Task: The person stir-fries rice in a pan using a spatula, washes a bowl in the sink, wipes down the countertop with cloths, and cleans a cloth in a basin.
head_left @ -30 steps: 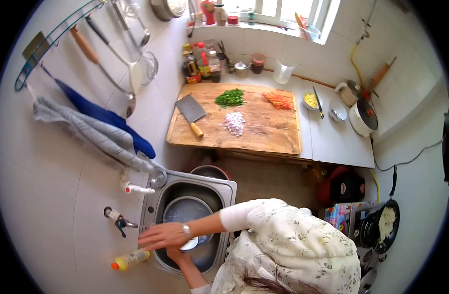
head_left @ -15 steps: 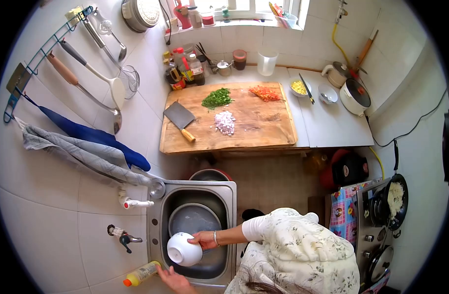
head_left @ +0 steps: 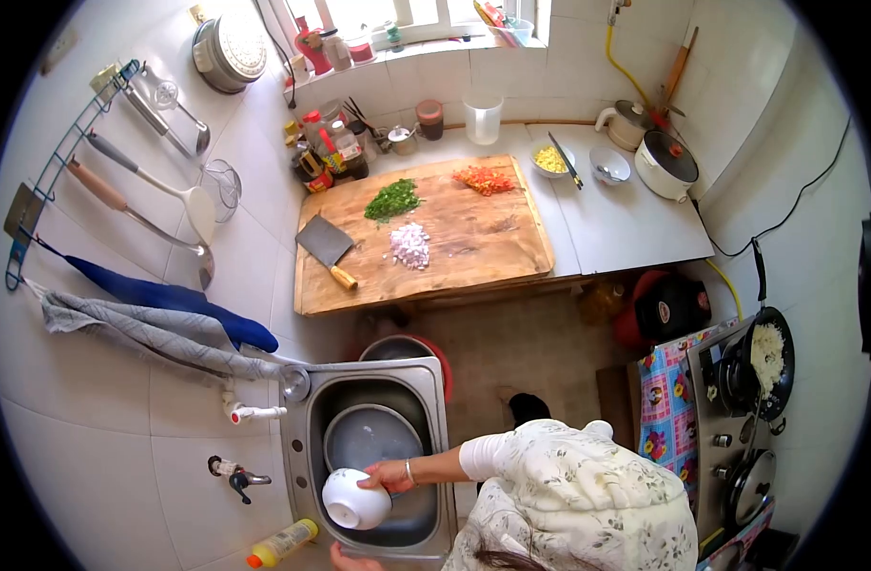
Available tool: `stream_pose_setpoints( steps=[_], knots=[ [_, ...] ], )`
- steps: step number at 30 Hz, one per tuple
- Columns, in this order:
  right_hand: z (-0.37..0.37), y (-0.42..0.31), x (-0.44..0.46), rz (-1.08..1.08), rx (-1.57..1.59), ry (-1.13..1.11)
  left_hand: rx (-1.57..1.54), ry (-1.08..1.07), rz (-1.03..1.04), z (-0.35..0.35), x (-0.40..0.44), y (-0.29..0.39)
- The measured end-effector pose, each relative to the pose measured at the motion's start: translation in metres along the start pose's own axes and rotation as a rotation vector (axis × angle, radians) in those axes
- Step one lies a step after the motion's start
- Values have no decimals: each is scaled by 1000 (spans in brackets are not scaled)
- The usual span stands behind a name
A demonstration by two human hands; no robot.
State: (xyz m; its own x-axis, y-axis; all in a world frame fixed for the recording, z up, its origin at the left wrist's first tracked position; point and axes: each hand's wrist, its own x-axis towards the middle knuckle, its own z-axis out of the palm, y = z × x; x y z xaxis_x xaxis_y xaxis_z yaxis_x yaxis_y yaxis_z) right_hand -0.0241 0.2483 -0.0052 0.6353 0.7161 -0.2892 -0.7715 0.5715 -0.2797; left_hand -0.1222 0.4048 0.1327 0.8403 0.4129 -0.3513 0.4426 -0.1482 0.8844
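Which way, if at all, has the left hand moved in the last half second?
Yes: the left hand has drawn back from the far edge of the sink, toward the person's body.

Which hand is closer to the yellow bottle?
Left. The left hand is close beside the yellow bottle, not touching it; the right hand is farther away, holding the white bowl over the sink.

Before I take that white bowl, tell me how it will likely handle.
The white bowl looks stiff and possibly ceramic, so it could chip against the metal sink. Its smooth, shiny outside may slip in the right hand, which holds it at one side. Rounded walls suggest it might roll if laid sideways.
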Motion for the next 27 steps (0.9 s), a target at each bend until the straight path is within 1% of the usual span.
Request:
stream_pose_setpoints(
  steps=[1, 2, 4, 6, 8, 9, 12, 13, 16, 17, 18, 20, 21, 22, 23, 24, 25, 26, 27],
  knots=[
    [0, -1, -1, 3, -45, 1, -26, 10, -11, 4, -1, 3],
    [7, -2, -1, -18, -279, -7, -81, -1, -38, 8, -1, 4],
    [17, -1, -4, -192, -928, -88, -213, -40, -105, 16, 3, 2],
    [57, -13, -36, -391, -1821, -262, -342, -104, -201, 23, 3, -8],
    [61, -7, -59, -443, -2097, -371, -486, -215, -332, 29, 5, -26],
    [55, -4, -66, -616, -2216, -400, -557, -282, -407, 32, 6, -38],
    [48, -24, -104, -755, -2323, -545, -729, -488, -654, 44, 4, -77],
    [38, -27, -115, -760, -2357, -492, -750, -541, -711, 51, 2, -88],
    [2, -78, -174, -1062, -2099, -599, -676, -623, -849, 93, -5, -114],
    [-10, -100, -207, -1275, -1845, -548, -570, -619, -894, 118, -8, -119],
    [-27, -124, -242, -1326, -1697, -378, -468, -617, -940, 143, -10, -123],
    [-86, -172, -320, -1287, -1484, 96, -265, -595, -1027, 187, -23, -130],
    [-125, -197, -361, -1244, -1345, 375, -222, -587, -627, 233, -63, -80],
    [-166, -218, -399, -1218, -1139, 657, -363, -616, -982, 247, -47, -96],
    [-204, -240, -432, -1219, -859, 918, -366, -608, -916, 278, -54, -109],
    [-241, -265, -465, -1267, -577, 1113, -367, -599, -848, 304, -67, -117],
    [-275, -291, -496, -1352, -340, 1248, -325, -619, -836, 336, -88, -98],
    [-303, -317, -523, -1427, -159, 1332, -283, -635, -825, 374, -114, -65],
    [-322, -342, -544, -1421, 0, 1415, -237, -678, -746, 403, -133, -49]
  ],
)
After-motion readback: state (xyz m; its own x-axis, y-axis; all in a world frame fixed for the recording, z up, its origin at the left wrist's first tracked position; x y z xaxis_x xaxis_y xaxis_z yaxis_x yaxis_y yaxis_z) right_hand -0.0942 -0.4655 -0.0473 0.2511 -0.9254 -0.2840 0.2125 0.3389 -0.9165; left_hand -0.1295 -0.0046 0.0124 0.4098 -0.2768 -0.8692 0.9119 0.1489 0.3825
